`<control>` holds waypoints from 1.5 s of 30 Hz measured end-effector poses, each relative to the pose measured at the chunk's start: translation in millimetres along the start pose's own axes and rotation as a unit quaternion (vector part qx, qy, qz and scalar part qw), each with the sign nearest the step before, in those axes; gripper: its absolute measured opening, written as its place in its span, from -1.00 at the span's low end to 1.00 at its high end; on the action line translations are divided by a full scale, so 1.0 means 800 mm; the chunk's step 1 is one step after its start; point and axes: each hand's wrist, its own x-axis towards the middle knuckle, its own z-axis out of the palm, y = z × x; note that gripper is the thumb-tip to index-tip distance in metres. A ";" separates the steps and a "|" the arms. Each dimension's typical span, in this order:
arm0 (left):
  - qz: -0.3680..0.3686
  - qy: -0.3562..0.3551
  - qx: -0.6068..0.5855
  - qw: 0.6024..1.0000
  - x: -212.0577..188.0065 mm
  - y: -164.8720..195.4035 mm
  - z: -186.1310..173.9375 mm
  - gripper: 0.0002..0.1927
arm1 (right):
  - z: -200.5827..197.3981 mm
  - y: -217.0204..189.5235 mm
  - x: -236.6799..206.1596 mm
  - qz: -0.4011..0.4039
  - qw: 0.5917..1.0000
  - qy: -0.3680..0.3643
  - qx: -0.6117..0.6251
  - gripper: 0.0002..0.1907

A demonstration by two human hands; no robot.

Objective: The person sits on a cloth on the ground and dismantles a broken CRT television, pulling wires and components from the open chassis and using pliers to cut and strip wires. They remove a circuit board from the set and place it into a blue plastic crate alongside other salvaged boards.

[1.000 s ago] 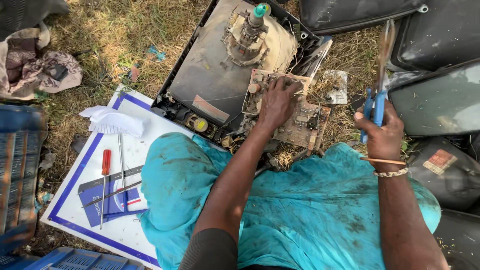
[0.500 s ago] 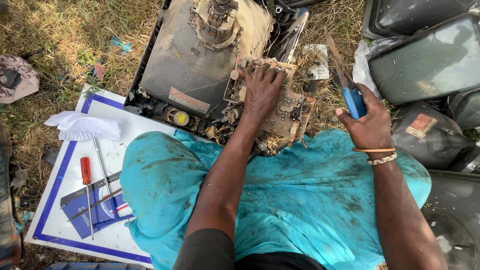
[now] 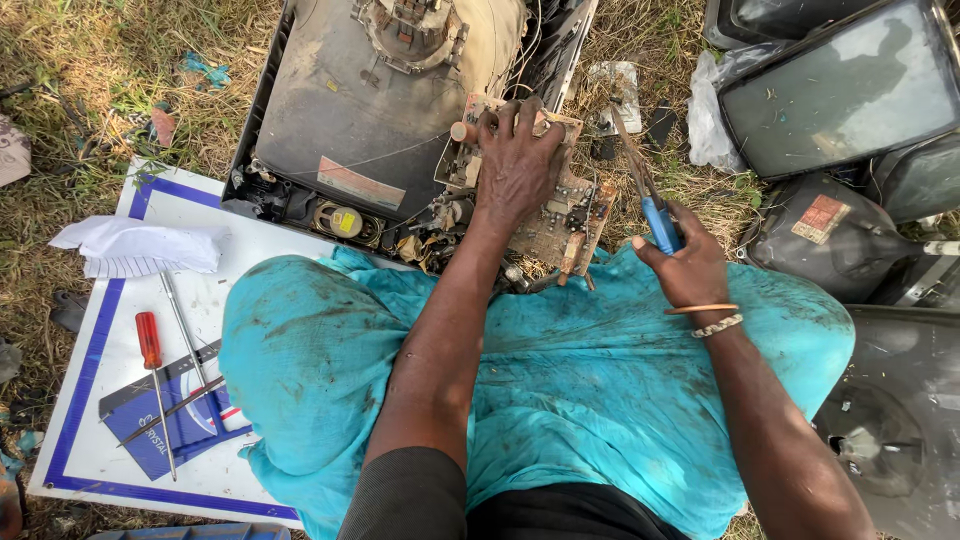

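A red-handled screwdriver lies on the white board at far left, shaft toward the viewer, beside a folded white cloth. The dusty tube set sits on dry grass. On its right edge lies the brown circuit board, long axis running up-down. The left hand presses on it, fingers spread, arm straight. The right hand is fisted around blue-handled pliers, rusty tips pointing up-left, just beside the board's right edge

Circuit board set before the lap, against a tube set; screwdriver laid on board, left; screens stacked right.
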 end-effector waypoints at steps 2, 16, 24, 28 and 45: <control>0.032 -0.010 0.008 0.999 0.001 -0.001 0.001 -0.68 | 0.019 0.001 0.007 0.015 0.996 -0.008 0.083 -0.23; 0.089 -0.028 -0.009 0.996 0.004 -0.011 0.063 -0.78 | 0.043 -0.009 0.015 -0.028 0.996 0.041 -0.074 -0.19; -0.355 0.159 -0.270 0.881 0.027 -0.047 0.036 -0.75 | 0.045 -0.003 0.021 -0.048 0.992 0.057 -0.102 -0.18; -0.373 0.122 -0.480 0.785 0.026 -0.073 0.007 -0.69 | 0.044 -0.007 0.021 -0.063 0.990 0.064 -0.107 -0.20; -0.166 0.009 -0.221 0.961 0.016 -0.060 0.007 -0.67 | 0.008 -0.026 0.019 -0.075 0.985 0.068 -0.139 -0.20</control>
